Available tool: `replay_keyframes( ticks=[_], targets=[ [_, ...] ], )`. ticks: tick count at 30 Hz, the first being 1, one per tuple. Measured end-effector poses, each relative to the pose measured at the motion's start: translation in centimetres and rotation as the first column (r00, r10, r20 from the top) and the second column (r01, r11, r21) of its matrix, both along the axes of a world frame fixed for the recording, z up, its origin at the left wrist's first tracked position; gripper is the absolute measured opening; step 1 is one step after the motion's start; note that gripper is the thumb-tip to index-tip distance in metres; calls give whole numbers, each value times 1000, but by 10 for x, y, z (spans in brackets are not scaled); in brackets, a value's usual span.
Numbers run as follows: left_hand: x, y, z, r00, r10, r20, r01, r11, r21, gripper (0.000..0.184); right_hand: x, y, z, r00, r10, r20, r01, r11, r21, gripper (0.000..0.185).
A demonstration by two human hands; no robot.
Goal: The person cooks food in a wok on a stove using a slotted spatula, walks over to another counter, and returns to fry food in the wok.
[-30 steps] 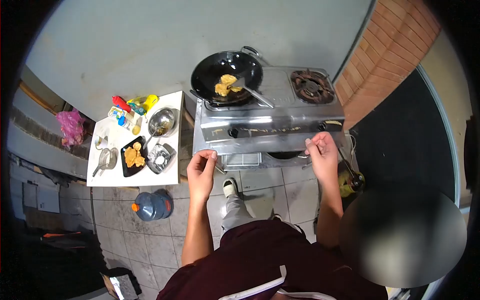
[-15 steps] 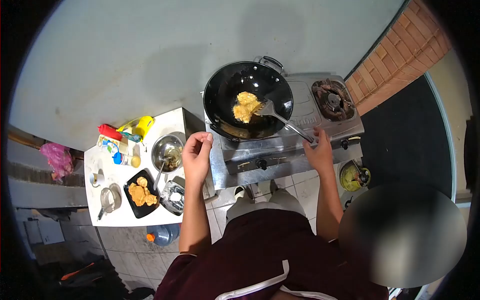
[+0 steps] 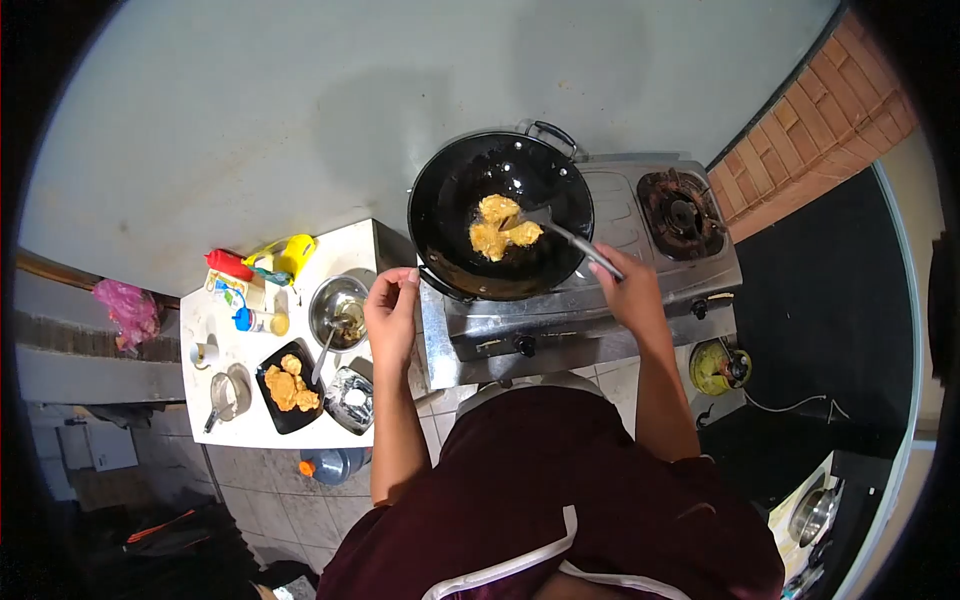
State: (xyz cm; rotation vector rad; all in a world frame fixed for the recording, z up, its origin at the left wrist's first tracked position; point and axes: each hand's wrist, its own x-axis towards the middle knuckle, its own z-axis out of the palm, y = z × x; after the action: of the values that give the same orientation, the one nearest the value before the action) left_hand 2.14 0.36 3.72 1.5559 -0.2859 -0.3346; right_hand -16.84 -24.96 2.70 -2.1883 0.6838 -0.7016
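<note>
A black wok (image 3: pixel 450 180) sits on the left burner, with several golden fried pieces (image 3: pixel 488 240) in oil near its middle. My right hand (image 3: pixel 630 287) is closed round the handle of a metal spatula (image 3: pixel 577 241), whose blade is down in the wok against the pieces. At the wok's lower left side handle, my left hand (image 3: pixel 393 310) is closed, thumb and fingertips together; whether it grips that handle is hard to make out.
The steel stove (image 3: pixel 620 215) has a second burner (image 3: pixel 683 215) at right. On the white table (image 3: pixel 240 430) stand a black plate (image 3: pixel 288 418) of fried pieces, a metal bowl (image 3: pixel 335 290), bottles and a strainer. A blue water jug (image 3: pixel 335 465) lies below.
My right hand has reached forward and taken hold of the spatula handle, and the blade has shifted among the pieces. My left hand has come nearer the wok's side handle. The view has moved closer.
</note>
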Motion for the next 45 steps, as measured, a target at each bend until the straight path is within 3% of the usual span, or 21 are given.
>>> replay_keyframes(
  ticks=[1, 4, 12, 14, 17, 21, 23, 29, 32, 42, 45],
  targets=[
    [1, 0, 0, 1000, -2, 6, 2, 1000, 23, 14, 5, -4, 1, 999, 7, 35, -4, 998, -67, 27],
    [2, -3, -2, 999, 24, 22, -23, 1000, -10, 14, 22, -12, 17, 997, -8, 78, 7, 1000, 7, 27],
    [-6, -7, -13, 992, 118, 33, -121, 990, 73, 13, 59, -34, 32, 979, -27, 200, 37, 998, -43, 26],
    [-7, -5, -17, 991, 136, -1, -134, 981, 139, 17, 64, -31, 32, 964, -100, 248, 57, 983, 174, 23],
    [-8, -3, -21, 987, 157, -18, -153, 976, 154, 18, 65, -24, 32, 971, -132, 199, 79, 964, 254, 22],
    [-11, -2, -20, 981, 194, -22, -184, 957, 226, 18, 63, -23, 25, 986, -113, 126, 80, 967, 243, 20],
    [-11, -7, -18, 985, 173, -9, -165, 950, 267, 20, 64, -26, 18, 983, -89, 160, 76, 993, 87, 18],
    [-12, -10, -24, 986, 167, 18, -165, 939, 302, 22, 69, -22, 22, 955, -78, 287, 91, 995, -33, 15],
    [-11, -8, -27, 988, 157, 10, -153, 939, 307, 23, 70, -17, 17, 953, -72, 294, 56, 997, 61, 14],
    [-7, -9, -40, 989, 144, -24, -133, 959, 251, 25, 73, -3, 15, 983, 43, 181, -53, 997, 54, 14],
    [-6, -8, -45, 990, 137, -16, -129, 961, 245, 24, 75, 0, 13, 962, -8, 273, 4, 1000, 15, 14]
  ],
)
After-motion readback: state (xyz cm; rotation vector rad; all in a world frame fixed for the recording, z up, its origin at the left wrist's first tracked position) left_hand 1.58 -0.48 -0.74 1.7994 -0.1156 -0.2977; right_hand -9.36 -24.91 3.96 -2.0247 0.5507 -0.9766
